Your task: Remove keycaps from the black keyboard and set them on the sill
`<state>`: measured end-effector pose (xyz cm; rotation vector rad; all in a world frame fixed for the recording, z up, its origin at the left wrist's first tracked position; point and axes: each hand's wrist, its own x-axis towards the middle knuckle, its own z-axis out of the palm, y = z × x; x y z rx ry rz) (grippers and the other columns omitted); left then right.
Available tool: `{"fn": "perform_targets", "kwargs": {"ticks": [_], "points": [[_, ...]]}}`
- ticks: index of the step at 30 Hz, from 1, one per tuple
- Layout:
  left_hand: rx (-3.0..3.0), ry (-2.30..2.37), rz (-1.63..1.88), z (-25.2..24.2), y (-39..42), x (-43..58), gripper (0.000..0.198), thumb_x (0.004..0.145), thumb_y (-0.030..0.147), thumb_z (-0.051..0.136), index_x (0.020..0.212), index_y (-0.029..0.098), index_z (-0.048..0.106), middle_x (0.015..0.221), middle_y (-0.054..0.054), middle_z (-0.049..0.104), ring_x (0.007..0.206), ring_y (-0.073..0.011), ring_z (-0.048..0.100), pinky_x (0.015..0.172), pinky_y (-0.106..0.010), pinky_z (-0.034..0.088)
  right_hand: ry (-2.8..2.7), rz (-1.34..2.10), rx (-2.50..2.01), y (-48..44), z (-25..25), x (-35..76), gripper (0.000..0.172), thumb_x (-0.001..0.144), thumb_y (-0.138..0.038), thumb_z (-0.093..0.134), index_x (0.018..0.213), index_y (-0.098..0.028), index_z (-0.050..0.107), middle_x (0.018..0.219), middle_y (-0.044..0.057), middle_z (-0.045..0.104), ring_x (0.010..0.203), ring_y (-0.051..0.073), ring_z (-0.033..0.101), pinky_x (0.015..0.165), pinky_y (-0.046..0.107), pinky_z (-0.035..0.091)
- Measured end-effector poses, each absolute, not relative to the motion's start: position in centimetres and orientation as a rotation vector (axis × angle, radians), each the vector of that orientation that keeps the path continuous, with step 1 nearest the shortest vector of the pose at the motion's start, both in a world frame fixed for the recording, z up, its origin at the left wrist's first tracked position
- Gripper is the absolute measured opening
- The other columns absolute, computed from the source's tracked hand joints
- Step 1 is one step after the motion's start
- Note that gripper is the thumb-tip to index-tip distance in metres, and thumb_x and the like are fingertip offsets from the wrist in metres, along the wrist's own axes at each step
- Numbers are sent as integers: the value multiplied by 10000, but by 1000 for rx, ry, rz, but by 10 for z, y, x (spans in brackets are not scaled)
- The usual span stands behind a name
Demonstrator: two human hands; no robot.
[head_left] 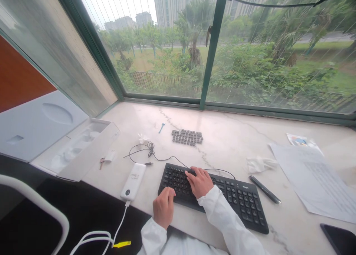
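Note:
A black keyboard lies at a slant on the pale marble-like surface in front of me. My right hand rests over its left-centre part, fingers stretched toward the upper keys and slightly apart. At the keyboard's front left edge is my left hand, curled closed with thumb and index finger together. Whether it pinches anything small is hidden. Behind the keyboard, many small dark keycap-like pieces are laid out in rows. The keyboard's black cable runs left into a tied coil.
A white power bank with a white cable lies left, near an open white box. Farther back is a small blue tool. A black pen, crumpled plastic, printed paper and a dark phone lie right.

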<state>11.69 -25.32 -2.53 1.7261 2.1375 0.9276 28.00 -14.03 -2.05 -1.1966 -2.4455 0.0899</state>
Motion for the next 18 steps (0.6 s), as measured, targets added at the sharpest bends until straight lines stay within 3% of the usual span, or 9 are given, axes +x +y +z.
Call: {"fn": "perform_targets", "kwargs": {"ticks": [7, 18], "points": [[1714, 2002, 1110, -40, -264, 118, 300, 923, 189, 311, 728, 192, 539, 689, -3, 585, 654, -111, 563, 652, -218, 392, -2403, 55, -1177, -90, 2, 278, 266, 900, -291, 456, 1098, -266, 632, 1082, 59, 595, 921, 169, 533, 861, 318, 315], [1693, 1979, 1126, -41, -265, 117, 324, 922, 198, 307, 667, 191, 507, 625, -3, 554, 594, -108, 545, 602, -213, 388, -2597, 208, -1543, 70, 40, 250, 304, 901, -387, 414, 958, -265, 687, 986, 43, 672, 939, 184, 568, 885, 332, 300]]}}
